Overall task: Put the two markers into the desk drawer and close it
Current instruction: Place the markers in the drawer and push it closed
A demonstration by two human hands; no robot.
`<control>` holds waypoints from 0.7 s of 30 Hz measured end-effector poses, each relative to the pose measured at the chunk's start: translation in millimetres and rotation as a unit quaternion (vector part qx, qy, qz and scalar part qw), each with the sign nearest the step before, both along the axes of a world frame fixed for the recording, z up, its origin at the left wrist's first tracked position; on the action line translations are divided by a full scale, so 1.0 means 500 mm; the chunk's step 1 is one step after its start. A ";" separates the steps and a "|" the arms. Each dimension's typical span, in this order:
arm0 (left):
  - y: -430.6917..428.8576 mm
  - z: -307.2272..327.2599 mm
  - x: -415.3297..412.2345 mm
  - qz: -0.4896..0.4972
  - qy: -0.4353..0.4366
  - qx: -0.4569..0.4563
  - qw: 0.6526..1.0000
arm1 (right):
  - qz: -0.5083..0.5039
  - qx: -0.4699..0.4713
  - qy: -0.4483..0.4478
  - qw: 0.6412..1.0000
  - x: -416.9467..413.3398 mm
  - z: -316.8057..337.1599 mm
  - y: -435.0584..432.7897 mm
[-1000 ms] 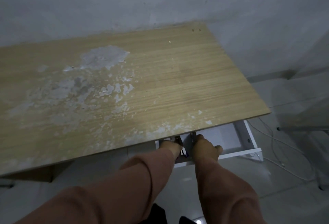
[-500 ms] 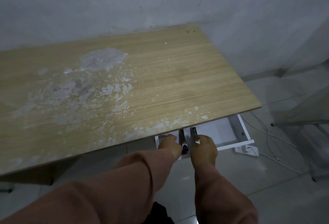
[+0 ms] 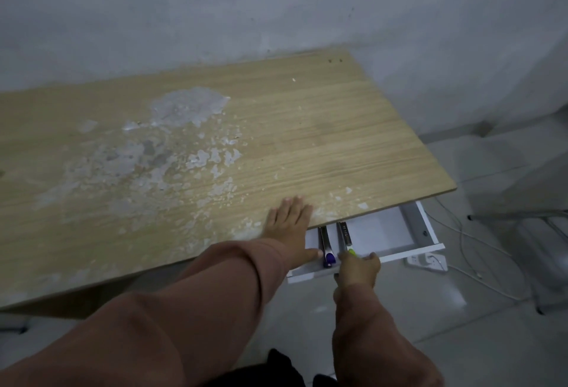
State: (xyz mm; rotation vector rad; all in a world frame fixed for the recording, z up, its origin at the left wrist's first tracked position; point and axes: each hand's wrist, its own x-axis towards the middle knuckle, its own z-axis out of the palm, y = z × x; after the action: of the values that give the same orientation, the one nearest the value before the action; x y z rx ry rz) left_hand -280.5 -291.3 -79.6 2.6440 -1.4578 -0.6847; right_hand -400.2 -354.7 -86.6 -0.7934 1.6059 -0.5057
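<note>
While both markers [image 3: 326, 247] now lie released in the drawer [image 3: 396, 230], left hand [image 3: 290, 230] rests flat, right hand [image 3: 358, 268] grasps its front.

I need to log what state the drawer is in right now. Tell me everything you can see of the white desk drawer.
The drawer is white, apparently painted board, with thin side walls and a narrow front panel. It is pulled partly out from under the desk's right front edge; its rear is hidden beneath the desktop. Two markers lie side by side inside at the left, one purple-capped, one green-capped. The right hand grips the front panel; the left hand rests flat on the desktop, its thumb over the drawer.
</note>
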 end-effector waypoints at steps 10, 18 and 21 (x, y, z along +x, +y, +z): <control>-0.001 -0.010 0.008 -0.018 -0.027 0.000 0.999 | -0.079 -0.014 -0.031 0.996 0.016 0.016 -0.008; 0.000 0.001 0.004 -0.019 -0.036 0.010 0.999 | 0.009 -0.009 -0.042 0.999 0.056 0.034 -0.052; 0.000 0.000 0.005 -0.018 -0.035 0.014 0.999 | 0.021 -0.007 -0.065 0.998 0.067 0.029 -0.061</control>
State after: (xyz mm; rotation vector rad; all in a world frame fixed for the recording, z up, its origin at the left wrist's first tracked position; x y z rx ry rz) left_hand -278.2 -291.4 -79.5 2.6939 -1.5292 -0.6255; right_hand -366.9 -385.1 -72.2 -0.7870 1.4650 -0.5275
